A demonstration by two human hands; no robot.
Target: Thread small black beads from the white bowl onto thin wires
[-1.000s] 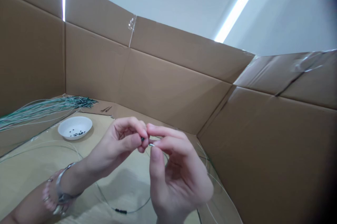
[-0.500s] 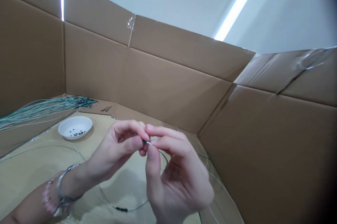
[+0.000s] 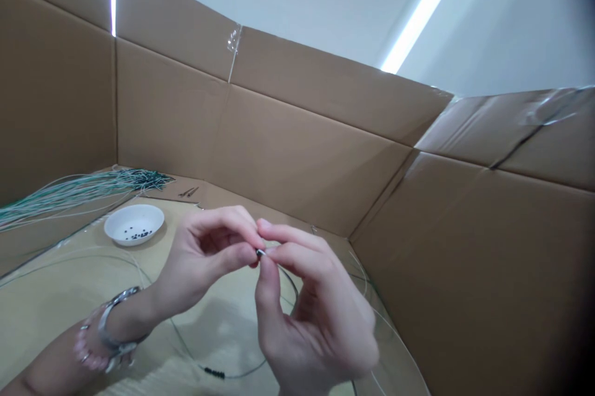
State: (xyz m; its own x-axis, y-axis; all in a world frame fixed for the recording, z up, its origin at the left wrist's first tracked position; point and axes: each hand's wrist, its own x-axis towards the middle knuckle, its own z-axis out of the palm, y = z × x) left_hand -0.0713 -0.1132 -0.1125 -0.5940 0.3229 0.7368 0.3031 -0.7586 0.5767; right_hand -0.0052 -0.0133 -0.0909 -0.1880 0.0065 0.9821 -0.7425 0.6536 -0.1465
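Thumb and index finger of my left hand point(image 3: 204, 263) pinch a tiny black bead point(image 3: 259, 253) at the centre. My right hand point(image 3: 316, 303) meets it there, its thumb and fingertips closed on the pale tip of a thin wire. Bead and wire tip touch, but the fingers partly hide them. Below, a loop of thin wire carries a short row of black beads point(image 3: 214, 373) close above the table. A white bowl point(image 3: 134, 215) with several loose black beads stands to the left of my left hand.
Behind the bowl lies a bundle of green and white wires point(image 3: 106, 182). Small dark metal pieces point(image 3: 188, 192) lie beside it. Tall cardboard walls point(image 3: 297, 136) surround the pale table point(image 3: 153, 377). More thin wire curves along the right side.
The fingers of my left hand have shifted slightly, and the dark bead between the fingertips shows more clearly. My right hand has barely moved.
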